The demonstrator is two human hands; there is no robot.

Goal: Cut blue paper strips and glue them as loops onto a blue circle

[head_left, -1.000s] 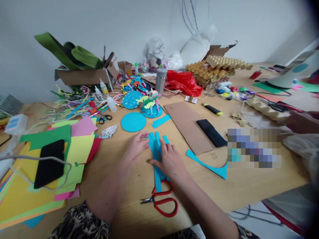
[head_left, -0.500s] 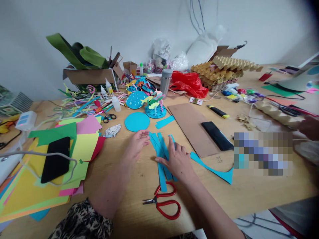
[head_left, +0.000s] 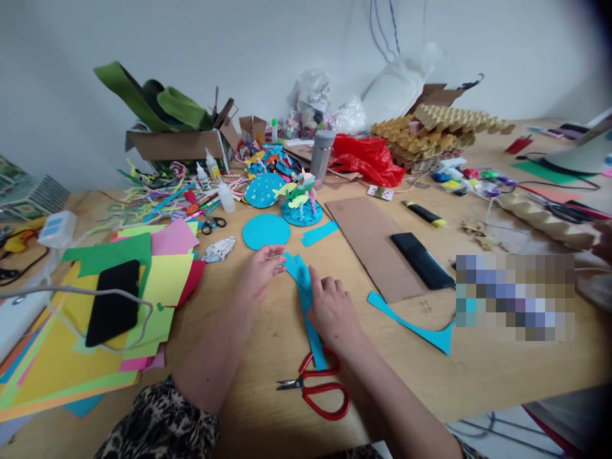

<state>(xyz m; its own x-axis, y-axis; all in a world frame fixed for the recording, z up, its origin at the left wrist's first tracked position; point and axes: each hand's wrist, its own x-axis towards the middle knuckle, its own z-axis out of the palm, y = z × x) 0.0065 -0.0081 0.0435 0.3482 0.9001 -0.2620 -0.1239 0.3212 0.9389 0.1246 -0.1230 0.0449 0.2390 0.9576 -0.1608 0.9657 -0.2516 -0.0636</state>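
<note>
Several blue paper strips (head_left: 313,335) lie bunched lengthwise on the table, crossing near their upper end. My right hand (head_left: 333,312) is closed at the strips' right side, its index finger along them and the other fingers bent; its thumb is hidden. At the upper left of the strips, my left hand (head_left: 262,273) hovers with loosely curved, parted fingers and holds nothing. Red-handled scissors (head_left: 315,386) lie below, partly under the strips' lower end. A blue paper disc (head_left: 266,232) rests beyond my left hand, and a short blue offcut (head_left: 320,233) is right of it.
Left are stacked coloured sheets (head_left: 169,274) with a black phone (head_left: 113,303) on top. Right lie a cardboard piece (head_left: 368,242), another phone (head_left: 423,260), a curved blue scrap (head_left: 415,328) and a cutter (head_left: 424,213). A decorated blue disc (head_left: 301,210) and a steel flask (head_left: 322,156) stand behind.
My right hand has moved left and its spread fingers have drawn in. The strips, fanned apart before, are now bunched together. My left hand has stayed nearly in place.
</note>
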